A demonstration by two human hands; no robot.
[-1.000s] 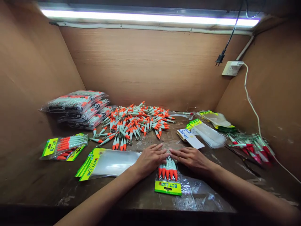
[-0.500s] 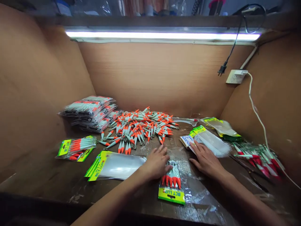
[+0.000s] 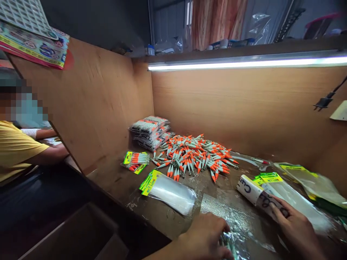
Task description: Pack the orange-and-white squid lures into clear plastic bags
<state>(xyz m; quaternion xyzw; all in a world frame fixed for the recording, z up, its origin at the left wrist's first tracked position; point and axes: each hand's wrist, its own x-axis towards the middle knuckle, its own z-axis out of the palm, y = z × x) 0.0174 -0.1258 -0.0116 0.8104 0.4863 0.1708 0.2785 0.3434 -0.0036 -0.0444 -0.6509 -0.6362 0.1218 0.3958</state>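
My left hand (image 3: 204, 234) is at the bottom middle, thumb and fingers closed about a clear plastic packet of lures (image 3: 233, 242), which is partly hidden by the hand and cut off by the lower edge. My right hand (image 3: 296, 224) grips a long white stapler-like object (image 3: 253, 191) with dark handwriting along its side; its exact kind is not clear. Beyond the hands is a loose pile of white and orange fishing lures (image 3: 189, 155). Flat clear bags with yellow-green BCT LURE headers (image 3: 173, 195) lie left of my left hand.
A stack of bulk lure packs (image 3: 151, 130) stands at the back left, with filled lure packets (image 3: 137, 160) before it. More header bags (image 3: 284, 191) lie at the right. A wooden side panel (image 3: 100, 104) separates a person in a yellow sleeve (image 3: 21, 148). A plug (image 3: 324, 103) hangs at right.
The view has turned left, bringing the neighbouring person into sight. My right hand, flat on the white object before, now grips and raises it. My left hand has drawn the lure packet nearer.
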